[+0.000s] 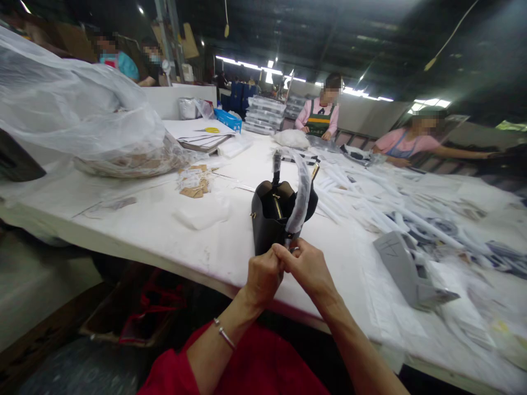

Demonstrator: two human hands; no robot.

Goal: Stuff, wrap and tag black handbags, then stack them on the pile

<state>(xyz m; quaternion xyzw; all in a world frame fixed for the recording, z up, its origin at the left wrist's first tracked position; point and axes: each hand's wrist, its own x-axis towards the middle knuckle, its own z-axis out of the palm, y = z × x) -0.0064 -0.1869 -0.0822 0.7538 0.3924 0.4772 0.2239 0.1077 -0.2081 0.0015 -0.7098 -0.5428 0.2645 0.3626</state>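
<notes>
A black handbag (pixel 265 230) stands upright at the table's front edge with its top gaping and a gold zip showing inside. Clear plastic film wraps its near handle (pixel 302 197), which arches over the opening; the far handle (pixel 276 167) rises behind. My left hand (pixel 265 274) is closed, its fingers bunched against the near side of the bag at the lower end of the wrapped handle. Beside it, my right hand (pixel 307 266) pinches that same handle end, the two hands touching. The exact spot between the fingertips is hidden.
Left of the bag lie brown paper tags (pixel 195 184) and a large plastic-covered bundle (pixel 123 120). A grey tape dispenser (pixel 405 269) and white strips (pixel 382 214) lie to the right. Yellow scissors (pixel 211 130) rest on sheets. Co-workers (pixel 323 112) work across the table.
</notes>
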